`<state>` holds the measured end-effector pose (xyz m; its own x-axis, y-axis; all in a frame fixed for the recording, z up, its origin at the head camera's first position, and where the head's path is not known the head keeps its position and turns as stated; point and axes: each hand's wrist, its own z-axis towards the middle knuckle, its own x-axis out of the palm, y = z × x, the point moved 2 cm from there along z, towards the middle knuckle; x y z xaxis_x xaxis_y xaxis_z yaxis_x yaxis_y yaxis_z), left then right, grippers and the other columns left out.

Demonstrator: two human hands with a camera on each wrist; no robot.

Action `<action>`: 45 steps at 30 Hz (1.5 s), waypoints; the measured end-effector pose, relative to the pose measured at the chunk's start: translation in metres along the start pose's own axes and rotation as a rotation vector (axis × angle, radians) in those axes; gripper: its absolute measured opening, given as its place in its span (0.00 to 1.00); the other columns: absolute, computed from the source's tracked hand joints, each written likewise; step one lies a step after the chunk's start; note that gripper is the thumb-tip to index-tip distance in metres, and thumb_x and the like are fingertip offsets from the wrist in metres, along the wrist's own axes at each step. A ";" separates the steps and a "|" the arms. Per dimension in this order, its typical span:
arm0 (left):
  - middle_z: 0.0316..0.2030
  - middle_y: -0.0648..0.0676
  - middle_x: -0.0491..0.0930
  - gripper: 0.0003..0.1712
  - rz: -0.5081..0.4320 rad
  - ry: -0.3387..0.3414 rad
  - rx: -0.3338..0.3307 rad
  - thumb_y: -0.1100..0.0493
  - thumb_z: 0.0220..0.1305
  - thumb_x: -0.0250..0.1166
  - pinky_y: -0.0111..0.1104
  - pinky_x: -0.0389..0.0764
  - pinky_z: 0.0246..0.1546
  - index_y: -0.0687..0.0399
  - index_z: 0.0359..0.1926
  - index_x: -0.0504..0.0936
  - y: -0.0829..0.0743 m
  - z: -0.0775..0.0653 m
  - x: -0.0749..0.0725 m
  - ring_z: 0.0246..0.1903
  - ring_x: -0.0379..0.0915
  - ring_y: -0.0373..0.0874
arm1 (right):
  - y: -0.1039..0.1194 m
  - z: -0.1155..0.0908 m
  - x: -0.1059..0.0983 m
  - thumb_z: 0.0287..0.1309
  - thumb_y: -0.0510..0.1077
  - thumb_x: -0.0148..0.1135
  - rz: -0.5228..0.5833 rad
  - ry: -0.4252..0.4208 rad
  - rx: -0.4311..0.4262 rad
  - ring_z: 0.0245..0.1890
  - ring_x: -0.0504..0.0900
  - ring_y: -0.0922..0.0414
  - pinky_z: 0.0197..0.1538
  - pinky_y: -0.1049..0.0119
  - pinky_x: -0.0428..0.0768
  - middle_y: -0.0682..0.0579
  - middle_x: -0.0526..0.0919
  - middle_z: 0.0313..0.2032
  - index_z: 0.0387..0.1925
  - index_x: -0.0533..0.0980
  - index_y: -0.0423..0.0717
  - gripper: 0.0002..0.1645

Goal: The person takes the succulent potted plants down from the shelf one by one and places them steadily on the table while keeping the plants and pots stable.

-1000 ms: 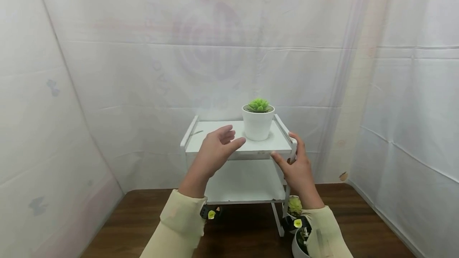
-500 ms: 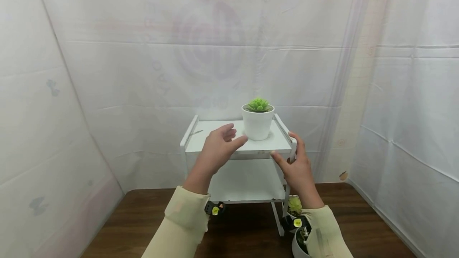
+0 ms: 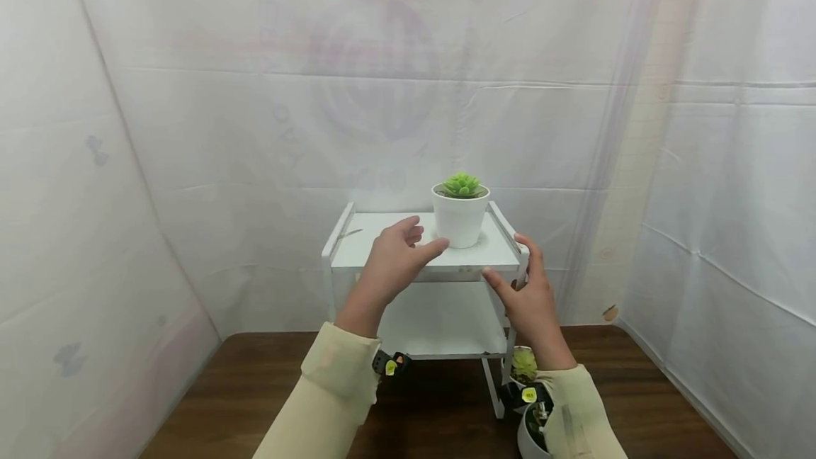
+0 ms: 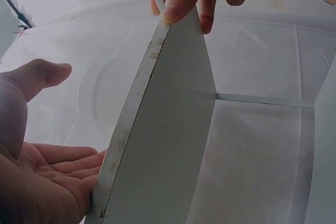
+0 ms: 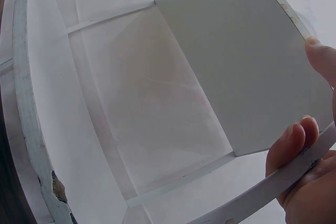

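Note:
A white two-tier shelf (image 3: 440,321) stands on the brown table. On its top board, toward the back right, sits a white pot (image 3: 460,222) with a green succulent (image 3: 462,185). My right hand (image 3: 532,299) grips the shelf's front right corner; in the right wrist view its fingers (image 5: 294,137) curl round the post and the thumb presses the board's edge. My left hand (image 3: 398,257) is over the front of the top board, thumb apart from the fingers, its thumb tip near the pot's base. In the left wrist view this hand (image 4: 47,177) holds nothing.
Two more potted plants stand by the shelf's right leg: a yellow-green succulent (image 3: 525,365) and a white pot (image 3: 529,438) partly hidden by the right sleeve. White sheets (image 3: 255,126) enclose the table (image 3: 255,388) at the back and sides.
My left hand has moved a little to the right, its thumb coming closer to the pot. The right hand keeps its grip on the shelf corner, and the pot has stayed in place.

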<state>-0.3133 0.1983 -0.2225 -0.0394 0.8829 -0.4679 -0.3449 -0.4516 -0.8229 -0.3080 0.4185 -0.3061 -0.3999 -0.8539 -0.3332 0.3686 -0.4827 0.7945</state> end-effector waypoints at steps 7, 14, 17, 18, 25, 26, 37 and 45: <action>0.65 0.55 0.72 0.49 0.039 -0.005 -0.016 0.37 0.55 0.68 0.46 0.72 0.62 0.52 0.72 0.61 -0.004 0.001 0.002 0.66 0.67 0.48 | 0.001 0.001 0.001 0.56 0.63 0.65 -0.022 0.000 -0.002 0.21 0.73 0.50 0.24 0.62 0.74 0.41 0.73 0.38 0.73 0.48 0.71 0.50; 0.66 0.55 0.70 0.53 0.069 0.001 -0.027 0.35 0.53 0.68 0.47 0.71 0.63 0.51 0.74 0.58 -0.006 0.004 0.004 0.67 0.66 0.49 | 0.000 0.002 0.001 0.57 0.63 0.65 -0.019 0.013 -0.001 0.27 0.75 0.48 0.27 0.62 0.74 0.40 0.72 0.55 0.73 0.47 0.71 0.50; 0.67 0.55 0.69 0.54 0.080 0.007 -0.031 0.34 0.53 0.68 0.47 0.70 0.63 0.51 0.74 0.56 -0.007 0.005 0.005 0.67 0.65 0.49 | -0.001 0.002 0.000 0.57 0.63 0.65 -0.009 0.010 -0.005 0.24 0.74 0.50 0.25 0.62 0.75 0.41 0.72 0.53 0.73 0.47 0.71 0.50; 0.67 0.55 0.69 0.55 0.085 0.007 -0.033 0.34 0.53 0.67 0.47 0.70 0.63 0.51 0.74 0.56 -0.008 0.006 0.006 0.67 0.65 0.49 | -0.001 0.003 0.000 0.57 0.63 0.65 -0.009 0.008 -0.009 0.24 0.74 0.51 0.25 0.62 0.75 0.41 0.72 0.53 0.73 0.47 0.71 0.50; 0.70 0.57 0.65 0.59 0.088 0.027 -0.051 0.33 0.51 0.68 0.49 0.69 0.64 0.52 0.75 0.53 -0.011 0.009 0.011 0.69 0.62 0.52 | -0.002 0.003 -0.001 0.57 0.62 0.65 -0.014 0.006 -0.009 0.19 0.73 0.53 0.23 0.62 0.75 0.41 0.73 0.42 0.73 0.48 0.72 0.49; 0.70 0.57 0.64 0.60 0.085 0.031 -0.058 0.32 0.51 0.69 0.49 0.69 0.64 0.52 0.76 0.51 -0.011 0.010 0.011 0.69 0.61 0.51 | -0.002 0.003 -0.001 0.57 0.63 0.65 -0.018 0.007 -0.010 0.18 0.73 0.53 0.23 0.62 0.75 0.41 0.73 0.41 0.73 0.48 0.72 0.49; 0.73 0.61 0.55 0.72 0.110 0.059 -0.067 0.30 0.47 0.70 0.51 0.67 0.65 0.51 0.77 0.34 -0.014 0.014 0.016 0.71 0.57 0.54 | -0.002 0.003 -0.002 0.57 0.63 0.65 -0.017 0.014 -0.004 0.23 0.75 0.52 0.24 0.62 0.76 0.41 0.74 0.47 0.72 0.47 0.75 0.49; 0.73 0.62 0.54 0.73 0.101 0.074 -0.063 0.30 0.48 0.70 0.50 0.66 0.66 0.50 0.77 0.30 -0.015 0.018 0.019 0.71 0.56 0.53 | -0.002 0.003 -0.001 0.57 0.63 0.65 -0.023 0.017 -0.007 0.23 0.76 0.52 0.25 0.62 0.76 0.40 0.73 0.49 0.73 0.47 0.71 0.49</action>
<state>-0.3261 0.2244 -0.2129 -0.0010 0.8216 -0.5701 -0.2827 -0.5471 -0.7879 -0.3108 0.4212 -0.3060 -0.3941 -0.8457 -0.3597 0.3654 -0.5033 0.7830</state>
